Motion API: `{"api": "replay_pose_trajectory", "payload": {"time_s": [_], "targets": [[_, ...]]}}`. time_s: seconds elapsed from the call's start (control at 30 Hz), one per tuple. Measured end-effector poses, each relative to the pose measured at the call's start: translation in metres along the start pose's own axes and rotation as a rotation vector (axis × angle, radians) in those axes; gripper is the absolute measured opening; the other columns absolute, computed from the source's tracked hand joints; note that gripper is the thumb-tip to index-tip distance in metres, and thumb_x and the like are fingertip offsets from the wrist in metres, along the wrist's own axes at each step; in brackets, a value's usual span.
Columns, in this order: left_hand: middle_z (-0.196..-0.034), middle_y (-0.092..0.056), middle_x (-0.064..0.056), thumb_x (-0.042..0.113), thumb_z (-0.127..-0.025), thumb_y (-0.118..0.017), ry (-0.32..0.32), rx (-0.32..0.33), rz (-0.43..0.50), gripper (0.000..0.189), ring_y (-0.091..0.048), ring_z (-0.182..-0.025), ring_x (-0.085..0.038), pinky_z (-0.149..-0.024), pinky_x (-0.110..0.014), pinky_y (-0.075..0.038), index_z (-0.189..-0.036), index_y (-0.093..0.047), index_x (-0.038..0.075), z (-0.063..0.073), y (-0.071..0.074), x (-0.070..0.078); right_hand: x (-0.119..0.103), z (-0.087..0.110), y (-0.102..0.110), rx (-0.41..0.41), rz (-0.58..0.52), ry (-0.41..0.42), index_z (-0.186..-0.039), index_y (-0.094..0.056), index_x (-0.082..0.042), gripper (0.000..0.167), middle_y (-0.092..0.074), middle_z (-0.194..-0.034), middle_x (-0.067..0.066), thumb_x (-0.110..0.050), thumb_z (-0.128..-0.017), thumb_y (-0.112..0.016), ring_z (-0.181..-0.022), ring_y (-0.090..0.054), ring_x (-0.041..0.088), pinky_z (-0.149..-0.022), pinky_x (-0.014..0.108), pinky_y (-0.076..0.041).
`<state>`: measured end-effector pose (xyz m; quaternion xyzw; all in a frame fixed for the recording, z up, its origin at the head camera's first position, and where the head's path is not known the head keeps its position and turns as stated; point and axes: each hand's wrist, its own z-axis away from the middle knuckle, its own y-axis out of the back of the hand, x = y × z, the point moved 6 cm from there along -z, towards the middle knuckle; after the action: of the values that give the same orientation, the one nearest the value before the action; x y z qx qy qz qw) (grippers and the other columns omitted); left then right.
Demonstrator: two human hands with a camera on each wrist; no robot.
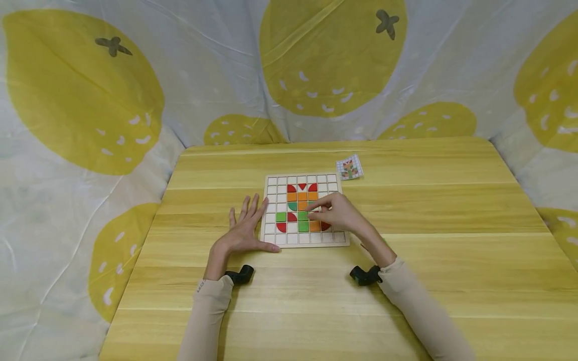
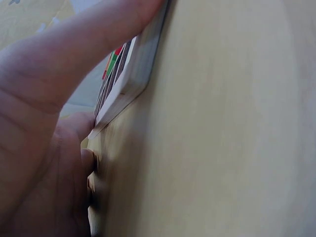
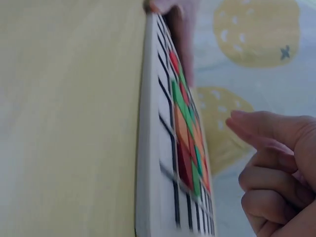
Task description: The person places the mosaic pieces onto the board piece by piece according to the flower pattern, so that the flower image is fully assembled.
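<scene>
A square wooden grid board (image 1: 271,240) lies on the table, with coloured mosaic tiles (image 1: 302,196) in red, orange and green set in its cells. My left hand (image 1: 244,230) spreads at its left side, thumb along the near edge and index finger at the left edge. In the left wrist view the thumb touches the board's wall (image 2: 134,74). Over the tiles hovers my right hand (image 1: 336,213), thumb and index fingertips close together near a green tile (image 1: 303,216). The right wrist view shows nothing between those fingertips, and the other fingers (image 3: 266,180) bend loosely.
Beyond the board's far right corner lies a small pattern card (image 1: 349,167) printed with a similar design. Small coloured bits peek out by my right forearm, which partly hides them. Lemon-print cloth (image 1: 217,60) hangs behind the wooden table (image 1: 429,200).
</scene>
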<state>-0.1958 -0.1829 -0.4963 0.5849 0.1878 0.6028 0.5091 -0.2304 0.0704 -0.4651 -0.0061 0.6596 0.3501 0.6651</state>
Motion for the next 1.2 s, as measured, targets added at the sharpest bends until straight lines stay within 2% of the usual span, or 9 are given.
{"api": "replay_pose_trajectory", "payload": {"time_s": [0.27, 0.5, 0.63, 0.8, 0.9, 1.1, 1.2], "targets": [[-0.175, 0.015, -0.011, 0.061, -0.07, -0.09, 0.003, 0.002, -0.002, 0.139, 0.02, -0.161, -0.037, -0.119, -0.072, 0.019, -0.168, -0.001, 0.018, 0.002, 0.0, 0.0, 0.035, 0.031, 0.058, -0.038, 0.038, -0.026, -0.113, -0.081, -0.011, 0.023, -0.036, -0.064, -0.004, -0.022, -0.094, -0.077, -0.058, -0.03, 0.009, -0.056, 0.023, -0.028], [-0.175, 0.014, -0.011, 0.061, -0.071, -0.089, -0.002, 0.004, -0.008, 0.138, 0.02, -0.161, -0.038, -0.119, -0.073, 0.018, -0.168, -0.001, 0.018, 0.003, 0.0, -0.002, 0.066, 0.054, 0.086, -0.158, 0.009, -0.042, -0.112, -0.079, -0.005, 0.024, -0.036, -0.061, -0.004, -0.015, -0.091, -0.08, -0.056, -0.029, 0.005, -0.054, 0.021, -0.03], [-0.175, 0.014, -0.011, 0.061, -0.07, -0.089, -0.005, 0.005, -0.004, 0.138, 0.019, -0.161, -0.038, -0.119, -0.073, 0.018, -0.168, -0.001, 0.019, 0.002, -0.001, -0.002, 0.075, 0.058, 0.088, -0.226, -0.009, -0.031, -0.111, -0.079, -0.003, 0.024, -0.035, -0.062, -0.004, -0.012, -0.088, -0.082, -0.056, -0.028, 0.004, -0.054, 0.02, -0.029], [-0.175, 0.015, -0.01, 0.061, -0.07, -0.09, -0.004, 0.001, 0.001, 0.139, 0.019, -0.161, -0.038, -0.119, -0.073, 0.019, -0.168, -0.001, 0.018, 0.002, -0.003, -0.001, 0.086, 0.058, 0.079, -0.32, -0.051, -0.044, -0.11, -0.079, -0.004, 0.028, -0.036, -0.061, -0.004, -0.012, -0.084, -0.086, -0.056, -0.029, 0.004, -0.054, 0.02, -0.03], [-0.175, 0.014, -0.01, 0.061, -0.07, -0.09, -0.007, 0.006, -0.001, 0.139, 0.019, -0.161, -0.038, -0.119, -0.073, 0.018, -0.168, -0.001, 0.018, 0.001, -0.003, -0.001, 0.089, 0.057, 0.075, -0.349, -0.05, -0.041, -0.109, -0.079, -0.005, 0.027, -0.038, -0.061, -0.003, -0.013, -0.084, -0.086, -0.055, -0.031, 0.004, -0.054, 0.019, -0.031], [-0.175, 0.014, -0.011, 0.061, -0.07, -0.089, -0.014, 0.011, -0.009, 0.139, 0.019, -0.161, -0.038, -0.119, -0.073, 0.018, -0.168, -0.001, 0.019, 0.0, -0.002, 0.0, 0.089, 0.058, 0.072, -0.388, -0.061, -0.022, -0.108, -0.079, -0.002, 0.025, -0.039, -0.059, -0.005, -0.009, -0.084, -0.084, -0.054, -0.031, 0.002, -0.054, 0.017, -0.031], [-0.175, 0.015, -0.01, 0.06, -0.071, -0.089, -0.012, 0.01, -0.006, 0.138, 0.019, -0.161, -0.037, -0.119, -0.073, 0.018, -0.168, -0.001, 0.019, 0.0, -0.001, 0.001, 0.09, 0.057, 0.074, -0.353, -0.055, -0.042, -0.107, -0.079, -0.002, 0.022, -0.04, -0.059, -0.005, -0.009, -0.086, -0.083, -0.053, -0.031, 0.002, -0.053, 0.018, -0.03]]}}
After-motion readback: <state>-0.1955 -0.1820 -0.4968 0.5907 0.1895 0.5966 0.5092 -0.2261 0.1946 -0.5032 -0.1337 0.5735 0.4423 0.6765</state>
